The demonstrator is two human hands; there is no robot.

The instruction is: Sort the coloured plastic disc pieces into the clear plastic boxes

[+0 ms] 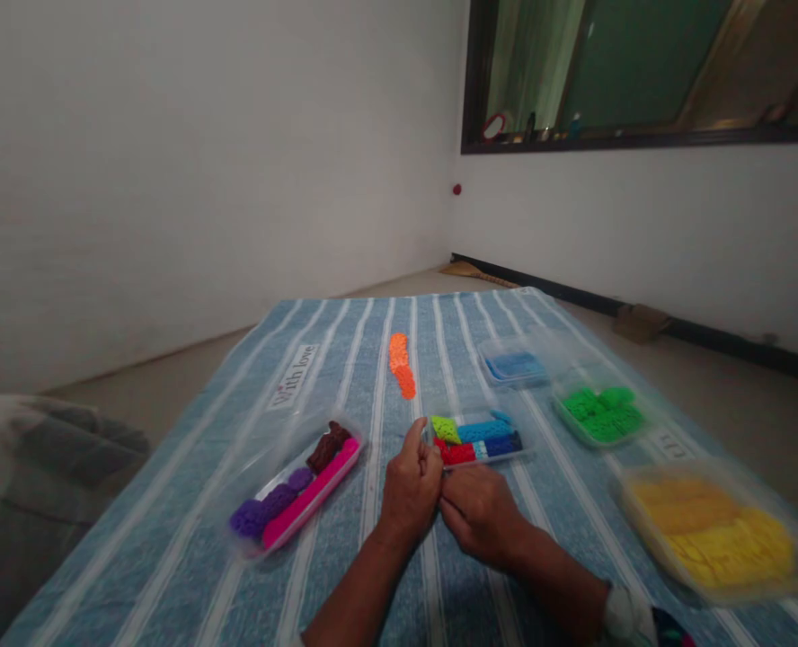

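Head view: left hand [411,485], one digit extended, met right hand [483,512], fingers curled; contents, if any, could not be told. Clear tray [481,462] of coloured pieces sat just beyond; orange piece [403,364] lay farther off on striped cloth [335,575].

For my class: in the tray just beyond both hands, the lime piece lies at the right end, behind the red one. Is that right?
Not quite: the head view shows the lime piece at the tray's left end, behind the red one.
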